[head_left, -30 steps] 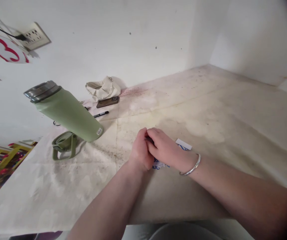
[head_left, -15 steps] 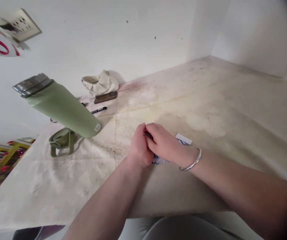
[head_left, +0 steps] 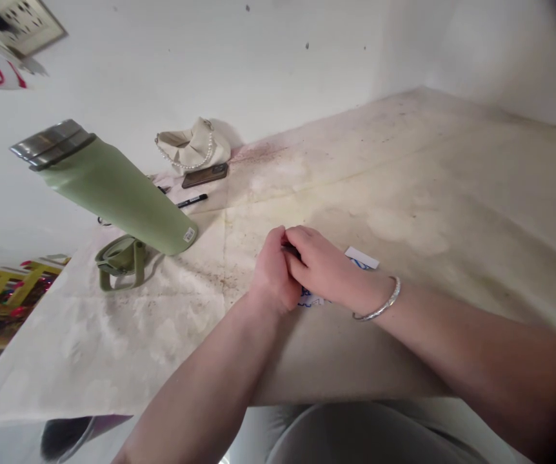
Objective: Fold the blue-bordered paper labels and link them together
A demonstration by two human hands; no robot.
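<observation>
Near the middle of the table, my left hand (head_left: 274,277) and my right hand (head_left: 324,264) are pressed together, with the fingers closed. A small dark patch shows in the gap between them; I cannot make out whether it is an object or shadow. Most of the fingers are hidden. A silver bracelet (head_left: 385,305) circles my right wrist. Partly covered by my hands is a white paper (head_left: 362,259) with blue marks, its corner showing beyond my right hand. More of the blue markings appear below the palms.
A green steel-rimmed tumbler (head_left: 123,190) stands on the left, beside its green lid (head_left: 120,261) with a loop handle. Behind are a black marker (head_left: 193,200), a phone (head_left: 205,174) and a cream pearl-strap bag (head_left: 193,148) by the wall. The cloth-covered table (head_left: 162,361) ends near my lap.
The whole view has shifted slightly, so the table and objects sit higher in the picture. My hands stay pressed together over the paper.
</observation>
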